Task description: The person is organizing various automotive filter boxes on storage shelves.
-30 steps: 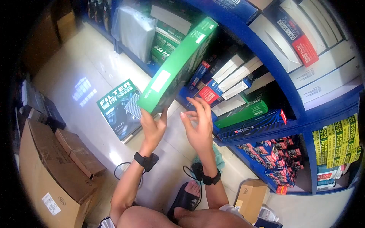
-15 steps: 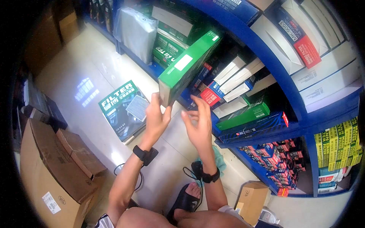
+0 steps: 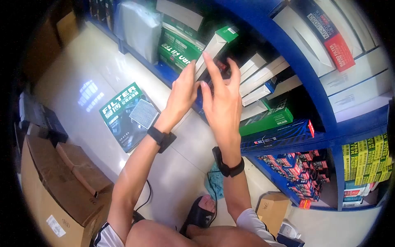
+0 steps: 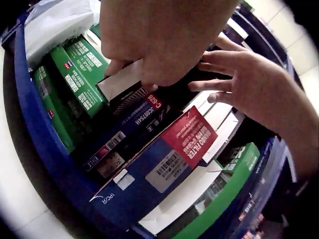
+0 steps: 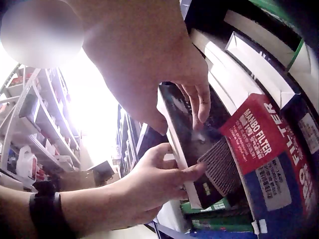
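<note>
Head view is looking down from above; wrist views are looking closely into shelf, both sharing hands and red-blue box.

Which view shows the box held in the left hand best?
Right wrist: the box shows its printed face there. Head shows its white side and green end; left wrist, only a part, the rest hidden.

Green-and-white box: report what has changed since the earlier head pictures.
The green-and-white box moved forward, deeper into the blue shelf, and shows more white. The right hand moved up to it. The left hand still grips it; the FILTER box stays on the floor.
</note>
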`<act>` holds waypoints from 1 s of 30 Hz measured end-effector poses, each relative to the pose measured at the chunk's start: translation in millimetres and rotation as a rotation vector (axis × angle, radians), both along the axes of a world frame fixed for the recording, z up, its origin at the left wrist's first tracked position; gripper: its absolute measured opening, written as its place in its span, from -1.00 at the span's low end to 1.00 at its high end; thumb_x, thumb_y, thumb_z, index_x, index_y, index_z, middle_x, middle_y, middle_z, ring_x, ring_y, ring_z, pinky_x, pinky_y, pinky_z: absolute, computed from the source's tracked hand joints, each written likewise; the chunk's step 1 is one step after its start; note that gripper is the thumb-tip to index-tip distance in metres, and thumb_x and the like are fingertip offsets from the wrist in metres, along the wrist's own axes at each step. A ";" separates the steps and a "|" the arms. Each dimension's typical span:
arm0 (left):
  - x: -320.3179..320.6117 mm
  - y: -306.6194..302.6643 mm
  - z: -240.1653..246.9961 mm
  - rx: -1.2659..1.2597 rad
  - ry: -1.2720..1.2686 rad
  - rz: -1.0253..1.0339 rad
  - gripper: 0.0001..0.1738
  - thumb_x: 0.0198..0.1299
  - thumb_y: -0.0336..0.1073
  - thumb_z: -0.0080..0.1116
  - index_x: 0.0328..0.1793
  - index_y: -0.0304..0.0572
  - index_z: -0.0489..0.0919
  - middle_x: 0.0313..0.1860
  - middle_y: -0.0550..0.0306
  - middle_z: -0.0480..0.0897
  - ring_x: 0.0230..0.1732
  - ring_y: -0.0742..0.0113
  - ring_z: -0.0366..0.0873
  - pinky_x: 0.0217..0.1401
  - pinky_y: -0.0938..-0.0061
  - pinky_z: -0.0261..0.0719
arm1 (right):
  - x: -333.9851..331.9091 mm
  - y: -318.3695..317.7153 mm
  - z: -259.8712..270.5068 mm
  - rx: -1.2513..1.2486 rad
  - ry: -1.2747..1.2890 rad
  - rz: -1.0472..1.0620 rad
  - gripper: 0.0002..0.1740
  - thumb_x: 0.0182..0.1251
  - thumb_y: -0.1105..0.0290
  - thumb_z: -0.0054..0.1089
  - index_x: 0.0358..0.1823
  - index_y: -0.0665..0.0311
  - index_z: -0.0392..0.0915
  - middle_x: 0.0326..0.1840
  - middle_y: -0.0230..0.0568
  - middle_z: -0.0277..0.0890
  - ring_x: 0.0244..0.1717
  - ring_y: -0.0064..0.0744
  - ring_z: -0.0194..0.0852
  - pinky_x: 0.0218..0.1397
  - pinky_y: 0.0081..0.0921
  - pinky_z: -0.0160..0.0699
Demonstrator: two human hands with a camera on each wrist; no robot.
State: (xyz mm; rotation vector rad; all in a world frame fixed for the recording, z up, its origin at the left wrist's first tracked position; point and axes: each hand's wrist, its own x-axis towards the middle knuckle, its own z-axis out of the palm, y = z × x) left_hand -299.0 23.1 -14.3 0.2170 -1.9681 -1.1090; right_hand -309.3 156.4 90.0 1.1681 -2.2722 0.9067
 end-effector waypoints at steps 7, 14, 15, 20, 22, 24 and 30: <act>-30.5 2.8 12.6 0.072 -0.016 -0.112 -0.16 0.44 -0.54 0.17 0.82 -0.37 0.18 0.48 -0.53 0.51 0.44 -0.53 0.53 0.41 -0.08 0.62 | -29.7 -17.9 -10.5 0.132 0.029 -0.072 -0.29 0.47 0.38 0.39 0.65 0.04 0.50 0.66 0.27 0.31 0.27 0.31 0.73 0.20 0.02 0.80; -17.1 14.9 -10.7 -0.001 -0.095 -0.009 -0.20 0.46 -0.54 0.15 0.81 -0.44 0.21 0.56 -0.50 0.35 0.55 -0.51 0.39 0.54 -0.09 0.51 | -42.1 -35.0 -15.8 0.172 0.218 -0.142 -0.32 0.50 0.33 0.38 0.64 0.03 0.53 0.45 0.36 0.45 0.26 0.30 0.60 0.28 0.02 0.71; -15.0 17.3 -15.7 -0.013 -0.059 -0.026 -0.20 0.44 -0.56 0.16 0.80 -0.46 0.22 0.58 -0.49 0.34 0.57 -0.50 0.38 0.58 -0.07 0.49 | -43.8 -37.6 -16.9 0.176 0.196 -0.146 -0.33 0.51 0.32 0.37 0.65 0.02 0.54 0.39 0.37 0.48 0.24 0.29 0.59 0.29 0.02 0.70; -23.9 3.3 -37.3 -0.015 0.052 -0.182 -0.01 0.32 -0.49 0.36 0.86 -0.32 0.17 0.70 -0.36 0.28 0.70 -0.35 0.29 0.77 0.05 0.30 | -61.9 -42.5 -21.2 0.193 0.182 -0.175 -0.35 0.55 0.30 0.34 0.65 0.02 0.54 0.34 0.42 0.51 0.24 0.33 0.63 0.27 0.05 0.70; -27.6 -4.7 -36.8 -0.049 0.070 -0.250 -0.09 0.36 -0.58 0.29 0.81 -0.49 0.17 0.70 -0.42 0.26 0.73 -0.40 0.25 0.79 0.06 0.29 | -66.3 -43.7 -17.6 0.178 0.156 -0.159 -0.36 0.56 0.30 0.33 0.65 0.02 0.54 0.32 0.42 0.52 0.22 0.35 0.64 0.25 0.06 0.70; -34.7 -10.2 -37.1 -0.058 0.046 -0.324 -0.05 0.35 -0.56 0.32 0.83 -0.45 0.15 0.74 -0.41 0.21 0.76 -0.40 0.18 0.82 0.05 0.24 | -69.7 -48.1 -13.4 0.205 0.053 -0.182 -0.35 0.56 0.31 0.33 0.66 0.03 0.52 0.29 0.42 0.53 0.19 0.38 0.68 0.25 0.06 0.71; -44.2 -9.6 -41.8 -0.023 -0.084 -0.449 0.05 0.32 -0.54 0.38 0.89 -0.20 0.10 0.86 -0.36 -0.02 0.88 -0.40 -0.10 0.88 -0.02 0.09 | -79.2 -53.9 -18.1 0.252 0.119 -0.257 -0.30 0.52 0.31 0.36 0.67 0.08 0.47 0.26 0.32 0.56 0.19 0.31 0.71 0.21 0.01 0.79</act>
